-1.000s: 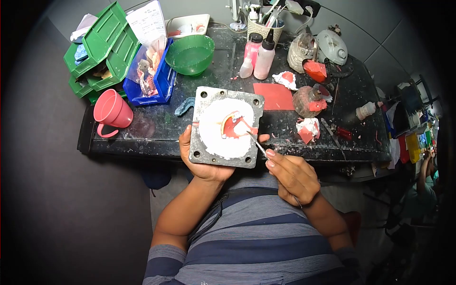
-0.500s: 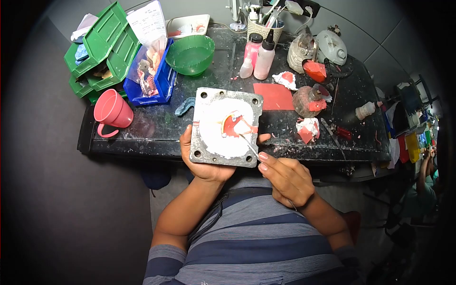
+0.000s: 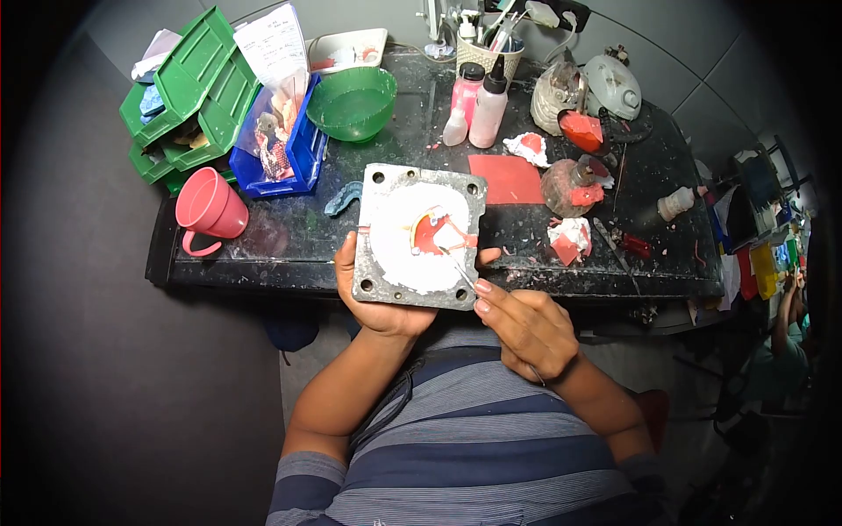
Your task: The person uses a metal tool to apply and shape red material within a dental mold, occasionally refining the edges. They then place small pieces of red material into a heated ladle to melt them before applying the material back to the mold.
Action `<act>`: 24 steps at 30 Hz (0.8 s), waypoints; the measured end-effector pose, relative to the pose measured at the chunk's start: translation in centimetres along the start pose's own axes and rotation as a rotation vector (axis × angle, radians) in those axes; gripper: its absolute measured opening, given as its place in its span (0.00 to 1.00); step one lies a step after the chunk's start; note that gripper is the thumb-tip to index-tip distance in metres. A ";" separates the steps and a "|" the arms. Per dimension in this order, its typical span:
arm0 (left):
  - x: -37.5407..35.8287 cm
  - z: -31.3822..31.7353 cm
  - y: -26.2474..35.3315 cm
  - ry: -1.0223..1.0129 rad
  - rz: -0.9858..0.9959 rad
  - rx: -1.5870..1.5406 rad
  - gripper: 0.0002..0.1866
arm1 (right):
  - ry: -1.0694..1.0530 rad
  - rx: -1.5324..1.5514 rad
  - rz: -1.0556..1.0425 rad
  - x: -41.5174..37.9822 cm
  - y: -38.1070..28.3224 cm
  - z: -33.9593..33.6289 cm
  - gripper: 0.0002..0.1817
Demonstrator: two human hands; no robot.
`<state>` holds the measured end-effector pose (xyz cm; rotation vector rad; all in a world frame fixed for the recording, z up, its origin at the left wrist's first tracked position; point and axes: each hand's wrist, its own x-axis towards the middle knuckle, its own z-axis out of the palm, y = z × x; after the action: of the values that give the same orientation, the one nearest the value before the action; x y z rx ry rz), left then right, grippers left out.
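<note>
Across the upper half of the view stretches a black, speckled workbench (image 3: 517,228), and at its left end lean the green plastic bins (image 3: 197,83), with a blue plastic bin (image 3: 303,162) packed with bagged pieces right beside them. Near the front edge, held up over the bench, comes the square grey metal frame (image 3: 373,254), a hole at each corner and rough white plaster (image 3: 395,263) filling its middle. The left hand (image 3: 386,317) has it from below, spread wide, thumb up the left side, fingertips peeking past the right. Over to the right hand (image 3: 531,329): fingers pinched closed around a slender metal instrument (image 3: 465,273), its near end poking out below the hand. Behind the frame sits a round green bowl (image 3: 351,105); to the left, a pink mug (image 3: 210,206); to the right, a flat red sheet (image 3: 506,179) on the bench. Down in the plaster, a curved red piece (image 3: 427,235) with a yellowish rim sits around a white patch, and the instrument's fine tip is right at its lower edge; whether they touch, the view cannot tell.
</note>
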<state>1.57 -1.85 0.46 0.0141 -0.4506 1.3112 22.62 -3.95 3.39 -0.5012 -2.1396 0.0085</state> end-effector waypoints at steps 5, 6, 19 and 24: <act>0.0 0.3 -0.1 0.011 0.008 -0.007 0.52 | -0.001 -0.009 0.011 -0.1 0.1 -0.2 0.29; 0.0 0.3 -0.1 0.011 0.004 -0.028 0.51 | -0.001 -0.010 0.012 -0.1 0.0 -0.3 0.29; 0.1 -0.3 0.9 0.095 -0.029 0.103 0.51 | 0.716 0.281 0.844 -1.0 6.6 -5.0 0.12; 0.0 -1.2 1.6 -0.004 -0.110 0.152 0.51 | 0.796 0.781 1.055 -0.3 7.6 -6.7 0.15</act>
<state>0.49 -1.07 -1.03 0.1660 -0.3480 1.2347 30.70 1.70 5.67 -0.8893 -0.8033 1.0048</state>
